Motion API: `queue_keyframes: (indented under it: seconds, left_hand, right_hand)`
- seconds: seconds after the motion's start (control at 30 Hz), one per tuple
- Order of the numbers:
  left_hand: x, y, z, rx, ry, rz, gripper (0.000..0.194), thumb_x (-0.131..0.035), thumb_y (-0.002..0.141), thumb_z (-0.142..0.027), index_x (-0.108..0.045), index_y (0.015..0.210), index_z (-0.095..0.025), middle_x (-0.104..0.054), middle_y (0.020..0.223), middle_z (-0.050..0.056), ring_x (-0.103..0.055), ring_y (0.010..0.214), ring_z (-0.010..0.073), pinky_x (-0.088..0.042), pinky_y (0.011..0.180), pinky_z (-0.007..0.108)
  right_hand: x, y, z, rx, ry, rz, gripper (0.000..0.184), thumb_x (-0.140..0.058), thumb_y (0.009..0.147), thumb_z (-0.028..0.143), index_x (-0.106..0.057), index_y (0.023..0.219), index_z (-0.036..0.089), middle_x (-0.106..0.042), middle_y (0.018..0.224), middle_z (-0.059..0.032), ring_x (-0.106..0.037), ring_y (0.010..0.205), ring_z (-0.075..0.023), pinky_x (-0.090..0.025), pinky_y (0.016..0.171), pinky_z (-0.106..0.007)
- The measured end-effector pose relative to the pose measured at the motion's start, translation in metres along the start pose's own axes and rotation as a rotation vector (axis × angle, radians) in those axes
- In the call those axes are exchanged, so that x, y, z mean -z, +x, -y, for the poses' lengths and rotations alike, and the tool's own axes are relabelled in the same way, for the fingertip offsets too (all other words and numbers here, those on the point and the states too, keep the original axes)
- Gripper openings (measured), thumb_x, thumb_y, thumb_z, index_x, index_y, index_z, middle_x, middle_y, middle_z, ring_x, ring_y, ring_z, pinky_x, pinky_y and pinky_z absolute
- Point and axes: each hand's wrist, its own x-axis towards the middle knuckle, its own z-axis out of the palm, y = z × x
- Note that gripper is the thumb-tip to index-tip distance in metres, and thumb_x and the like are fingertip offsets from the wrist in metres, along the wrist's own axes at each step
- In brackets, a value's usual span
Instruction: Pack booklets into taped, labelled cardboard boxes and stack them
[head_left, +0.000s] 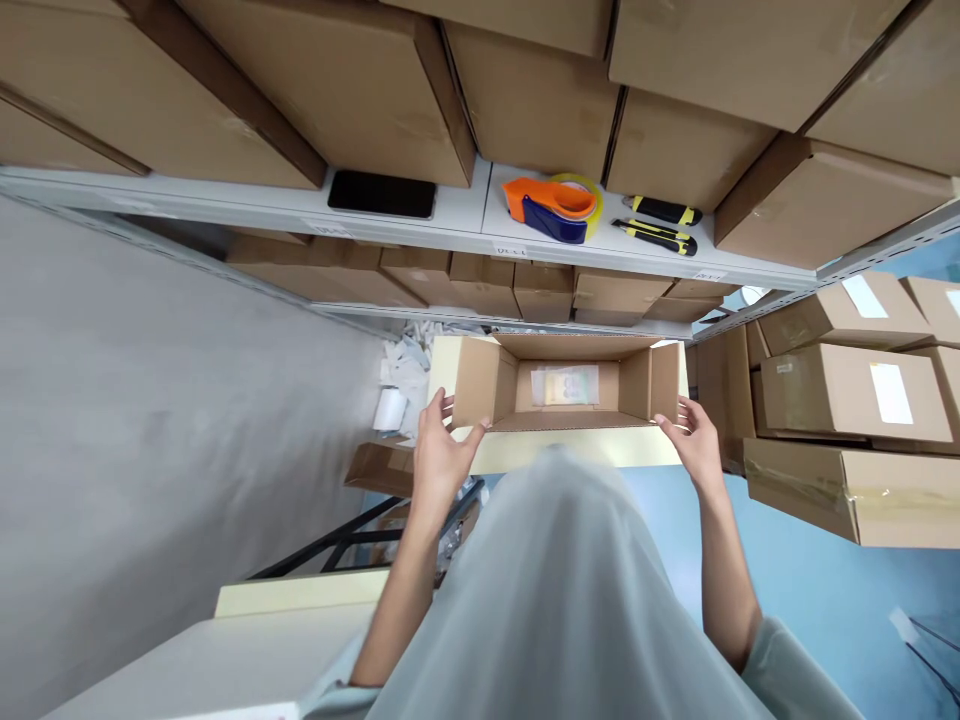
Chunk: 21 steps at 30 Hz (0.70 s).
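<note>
An open cardboard box stands in front of me on a pale yellow table, its left flap and right flap folded outward. Flat on the box's floor lies a clear packet with a yellowish and pale print. My left hand grips the left flap near its front corner, thumb on top and fingers behind it. At the opposite end, my right hand pinches the front corner of the right flap the same way.
On the shelf above lie a black phone, an orange and blue tape dispenser and two yellow-black utility knives. Closed cartons are stacked at right. A white roll and crumpled paper are at left.
</note>
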Motion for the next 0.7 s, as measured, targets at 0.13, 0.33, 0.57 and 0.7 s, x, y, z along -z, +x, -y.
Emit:
queue_keyframes:
  seconds: [0.13,0.33,0.57,0.7]
  left_hand:
    - [-0.005,-0.020,-0.011,-0.123,-0.053,0.032,0.074,-0.066,0.091,-0.025,-0.048,0.163,-0.022,-0.067,0.143,0.015,-0.069,0.131,0.0293,-0.063,0.110,0.048]
    - [-0.013,-0.034,-0.029,-0.309,0.045,0.279,0.050,-0.053,0.104,-0.029,-0.062,0.153,-0.027,-0.068,0.152,0.010,-0.070,0.133,0.0274,-0.060,0.116,0.048]
    - [-0.021,-0.001,-0.041,-0.449,0.269,0.445,0.056,-0.037,0.115,-0.049,-0.065,0.152,-0.017,-0.068,0.155,0.013,-0.064,0.144,0.0309,-0.049,0.125,0.047]
    - [-0.032,0.025,-0.047,-0.500,0.321,0.427,0.055,-0.033,0.116,-0.048,-0.068,0.147,-0.020,-0.072,0.146,0.012,-0.068,0.133,0.0312,-0.052,0.117,0.044]
  right_hand:
    - [-0.011,-0.013,0.004,0.146,-0.028,0.112,0.064,-0.080,0.085,0.054,-0.069,0.140,0.022,-0.076,0.126,-0.0129,-0.075,0.097,-0.0232,-0.066,0.098,-0.048]
    - [-0.031,-0.021,0.012,0.305,-0.242,0.283,0.046,-0.059,0.101,0.047,-0.072,0.140,0.024,-0.074,0.140,-0.0135,-0.076,0.120,-0.0295,-0.064,0.105,-0.050]
    - [-0.031,0.002,0.036,0.433,-0.557,0.394,0.049,-0.038,0.114,0.049,-0.074,0.138,0.026,-0.074,0.147,-0.0087,-0.067,0.140,-0.0315,-0.055,0.116,-0.049]
    - [-0.039,0.027,0.042,0.447,-0.730,0.421,0.059,-0.024,0.117,0.049,-0.077,0.125,0.025,-0.082,0.121,-0.0105,-0.075,0.114,-0.0309,-0.057,0.099,-0.043]
